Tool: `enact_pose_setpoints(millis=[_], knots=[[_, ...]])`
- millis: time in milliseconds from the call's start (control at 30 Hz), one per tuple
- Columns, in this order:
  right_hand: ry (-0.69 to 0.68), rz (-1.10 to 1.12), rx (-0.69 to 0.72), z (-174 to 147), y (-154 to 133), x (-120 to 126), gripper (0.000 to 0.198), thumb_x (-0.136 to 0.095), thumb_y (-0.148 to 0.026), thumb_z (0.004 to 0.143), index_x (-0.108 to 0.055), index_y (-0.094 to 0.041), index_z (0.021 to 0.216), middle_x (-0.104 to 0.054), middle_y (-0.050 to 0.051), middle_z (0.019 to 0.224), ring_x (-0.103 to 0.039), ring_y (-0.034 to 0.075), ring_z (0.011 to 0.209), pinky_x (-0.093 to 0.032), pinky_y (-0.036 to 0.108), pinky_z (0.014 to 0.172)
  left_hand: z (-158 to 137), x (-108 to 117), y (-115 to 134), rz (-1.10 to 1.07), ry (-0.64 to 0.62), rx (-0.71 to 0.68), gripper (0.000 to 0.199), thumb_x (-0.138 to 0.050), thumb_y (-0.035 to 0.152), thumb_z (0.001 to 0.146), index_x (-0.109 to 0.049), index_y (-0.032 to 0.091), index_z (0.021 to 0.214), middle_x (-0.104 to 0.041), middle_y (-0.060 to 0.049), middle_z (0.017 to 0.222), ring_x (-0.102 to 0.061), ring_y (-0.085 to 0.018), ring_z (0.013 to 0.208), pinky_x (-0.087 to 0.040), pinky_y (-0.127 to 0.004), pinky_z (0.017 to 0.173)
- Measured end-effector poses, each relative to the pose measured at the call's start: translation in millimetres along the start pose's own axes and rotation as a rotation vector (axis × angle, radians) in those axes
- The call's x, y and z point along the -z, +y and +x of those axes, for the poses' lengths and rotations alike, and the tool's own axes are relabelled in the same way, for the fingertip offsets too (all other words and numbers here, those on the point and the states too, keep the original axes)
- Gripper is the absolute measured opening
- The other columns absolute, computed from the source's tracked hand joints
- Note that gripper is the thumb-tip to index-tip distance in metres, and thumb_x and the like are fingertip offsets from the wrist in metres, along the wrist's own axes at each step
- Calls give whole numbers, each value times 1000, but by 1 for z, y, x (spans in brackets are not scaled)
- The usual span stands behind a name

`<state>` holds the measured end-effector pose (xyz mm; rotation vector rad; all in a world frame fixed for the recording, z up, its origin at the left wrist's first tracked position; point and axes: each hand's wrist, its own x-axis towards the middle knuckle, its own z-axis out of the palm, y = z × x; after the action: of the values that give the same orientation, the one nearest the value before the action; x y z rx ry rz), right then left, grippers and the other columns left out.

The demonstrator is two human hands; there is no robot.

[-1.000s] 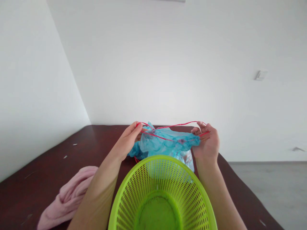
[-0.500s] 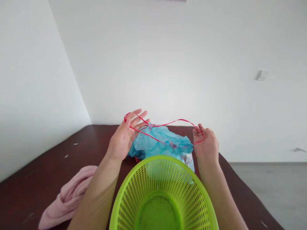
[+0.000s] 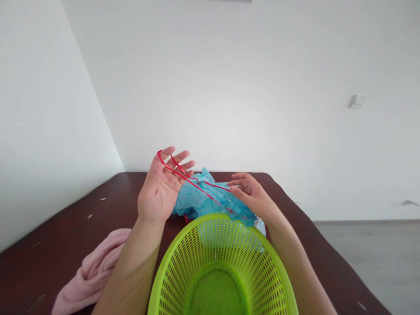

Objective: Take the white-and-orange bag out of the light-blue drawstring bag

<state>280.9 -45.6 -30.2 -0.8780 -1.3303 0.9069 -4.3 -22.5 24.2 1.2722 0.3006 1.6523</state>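
A light-blue plastic drawstring bag (image 3: 190, 199) lies bunched behind the green basket. Its red drawstring (image 3: 205, 191) is pulled out to the left in a long, narrow loop. My left hand (image 3: 160, 188) is held palm up with fingers spread, and the loop is hooked over its index finger. At the bag's right side is my right hand (image 3: 251, 192), its fingers loosely bent and apart from the thumb. The string runs up to its thumb tip; whether it is gripped there is hard to see. What the bag contains is hidden.
An oval green plastic basket (image 3: 216, 291) with slotted walls stands between my forearms, nothing inside it. Left of my left forearm lies a folded pink cloth (image 3: 93, 271). Small scraps dot the dark red tabletop (image 3: 70, 232). A white wall (image 3: 229, 87) rises behind.
My right hand has moved left over the bag and turned over, and the wide red loop has narrowed. My left hand has shifted slightly left, its palm turned more upward.
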Motion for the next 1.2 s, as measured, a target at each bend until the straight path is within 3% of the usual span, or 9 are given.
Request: enact_pose_setpoints(millis=[133, 267, 367, 467, 667, 833, 967, 1100, 1200], knots=[[-120, -231, 0, 3, 27, 11, 47, -104, -33, 86, -85, -26, 128, -78, -3, 80, -66, 15, 69, -49, 25, 63, 3, 8, 3, -96, 3, -16, 28, -82, 56, 110, -81, 32, 124, -87, -1, 124, -84, -17, 96, -73, -33, 96], [-144, -440, 24, 8, 38, 20, 4, -91, -26, 92, -88, -25, 93, -64, -5, 65, -50, 13, 61, -33, 25, 58, 6, 10, 5, -137, -36, 36, 34, -89, 51, 106, -70, 24, 98, -76, 3, 96, -73, -11, 77, -73, -28, 85], [-99, -518, 60, 12, 36, 20, 14, -79, -23, 96, -82, -25, 82, -71, -2, 72, -57, 16, 68, -40, 27, 65, 7, 14, 0, 85, -35, 75, 52, -85, 61, 107, -55, 23, 86, -72, 2, 91, -64, -10, 62, -64, -25, 60], [80, -479, 137, 14, 30, 15, 11, -74, -24, 98, -80, -26, 89, -77, 0, 82, -65, 19, 77, -45, 29, 72, 7, 21, -14, 458, -71, 154, 52, -84, 69, 106, -56, 26, 99, -75, 2, 90, -57, -10, 49, -47, -25, 45], [264, -238, 188, 14, 18, 4, 13, -79, -37, 102, -71, -27, 98, -77, 0, 84, -65, 19, 76, -45, 28, 68, 4, 23, -42, 1017, -336, 93, 57, -105, 59, 87, -76, 28, 124, -85, -9, 126, -76, -25, 91, -56, -35, 79], [321, -142, 229, 15, 12, 3, 20, -83, -42, 101, -70, -28, 108, -73, -4, 75, -57, 15, 65, -40, 26, 62, 6, 27, -55, 1159, -464, 68, 29, -99, 54, 92, -83, 29, 97, -83, -6, 96, -71, -29, 85, -45, -36, 77], [387, -190, 282, 18, 15, 10, 22, -85, -44, 101, -72, -26, 104, -66, -5, 72, -52, 14, 65, -38, 26, 61, 14, 40, -66, 1265, -333, -12, 18, -78, 38, 100, -76, 27, 86, -77, -7, 94, -68, -31, 91, -44, -37, 82], [453, -200, 289, 21, 21, 15, 26, -87, -46, 100, -71, -26, 100, -57, -8, 63, -43, 13, 59, -33, 26, 58, 24, 54, -74, 1214, -140, 171, 29, -65, 42, 105, -73, 26, 82, -74, -4, 81, -65, -27, 79, -40, -35, 74], [503, -145, 288, 24, 23, 15, 33, -90, -52, 99, -68, -27, 99, -51, -10, 61, -35, 12, 55, -25, 27, 54, 27, 60, -81, 1096, 0, 252, 33, -74, 48, 100, -70, 25, 77, -67, 0, 70, -60, -22, 69, -38, -32, 67]])
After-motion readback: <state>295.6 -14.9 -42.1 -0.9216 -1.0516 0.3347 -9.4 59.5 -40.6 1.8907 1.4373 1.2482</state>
